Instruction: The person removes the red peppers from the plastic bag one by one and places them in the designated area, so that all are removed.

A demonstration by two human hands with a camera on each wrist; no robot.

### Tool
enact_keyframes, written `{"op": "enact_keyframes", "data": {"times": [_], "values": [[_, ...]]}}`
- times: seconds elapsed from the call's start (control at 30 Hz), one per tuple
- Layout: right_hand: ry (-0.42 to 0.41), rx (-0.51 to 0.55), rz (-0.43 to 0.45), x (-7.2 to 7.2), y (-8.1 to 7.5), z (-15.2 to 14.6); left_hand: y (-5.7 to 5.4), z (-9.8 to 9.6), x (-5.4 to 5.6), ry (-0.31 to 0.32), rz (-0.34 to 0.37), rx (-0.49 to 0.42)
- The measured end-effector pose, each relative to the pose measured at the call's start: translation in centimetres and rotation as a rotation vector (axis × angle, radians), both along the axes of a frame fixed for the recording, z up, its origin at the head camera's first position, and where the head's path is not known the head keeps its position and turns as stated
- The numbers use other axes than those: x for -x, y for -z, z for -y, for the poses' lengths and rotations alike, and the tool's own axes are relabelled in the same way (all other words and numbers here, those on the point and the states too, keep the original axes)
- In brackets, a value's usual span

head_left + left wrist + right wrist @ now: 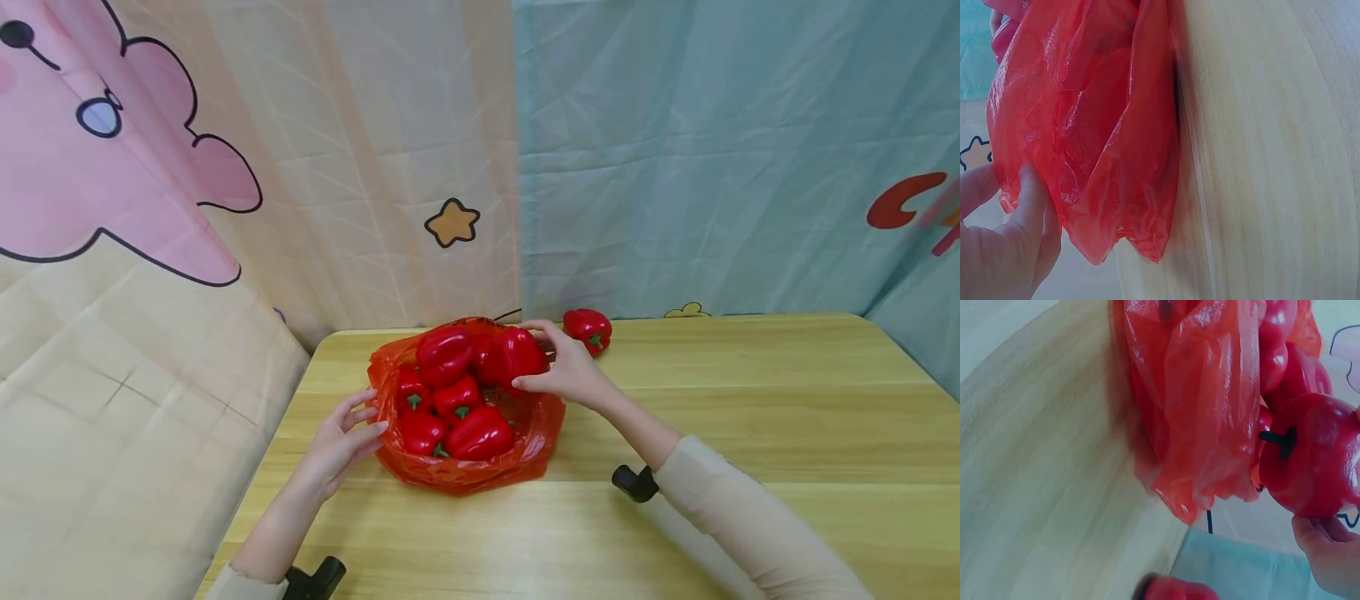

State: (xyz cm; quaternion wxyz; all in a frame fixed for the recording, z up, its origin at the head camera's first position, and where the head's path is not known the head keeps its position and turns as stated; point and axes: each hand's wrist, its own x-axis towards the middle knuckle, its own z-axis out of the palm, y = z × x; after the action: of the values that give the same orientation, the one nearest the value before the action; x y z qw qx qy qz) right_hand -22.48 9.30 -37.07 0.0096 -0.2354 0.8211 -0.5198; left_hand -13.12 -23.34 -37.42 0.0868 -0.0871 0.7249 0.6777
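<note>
Looking like an indoor corner, curtained off; showing printed cloth hangings (360, 125) in beige and pale blue at the back and sides, bearing a pink cartoon figure (60, 175) and an orange star (452, 222); having a wood-grain worktop (765, 400) standing close against them; leaving the kind of room impossible to tell.

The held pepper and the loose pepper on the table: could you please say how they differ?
The held pepper is gripped by the right hand; the loose pepper rests on the table. In the head view, the loose pepper shows its green stem; the held pepper's stem shows only in the right wrist view. Both are red and glossy.
</note>
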Motion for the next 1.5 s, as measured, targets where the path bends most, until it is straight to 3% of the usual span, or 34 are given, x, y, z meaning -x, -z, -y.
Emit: {"op": "enact_keyframes", "data": {"times": [0.73,1.5], "values": [[0.03,0.047,0.009,-0.3,-1.0,-3.7,0.1,0.0,0.0,-0.003,-0.003,-0.005],[0.167,-0.035,0.086,-0.6,0.7,-8.6,0.2,0.1,0.0,0.006,-0.025,-0.012]]}}
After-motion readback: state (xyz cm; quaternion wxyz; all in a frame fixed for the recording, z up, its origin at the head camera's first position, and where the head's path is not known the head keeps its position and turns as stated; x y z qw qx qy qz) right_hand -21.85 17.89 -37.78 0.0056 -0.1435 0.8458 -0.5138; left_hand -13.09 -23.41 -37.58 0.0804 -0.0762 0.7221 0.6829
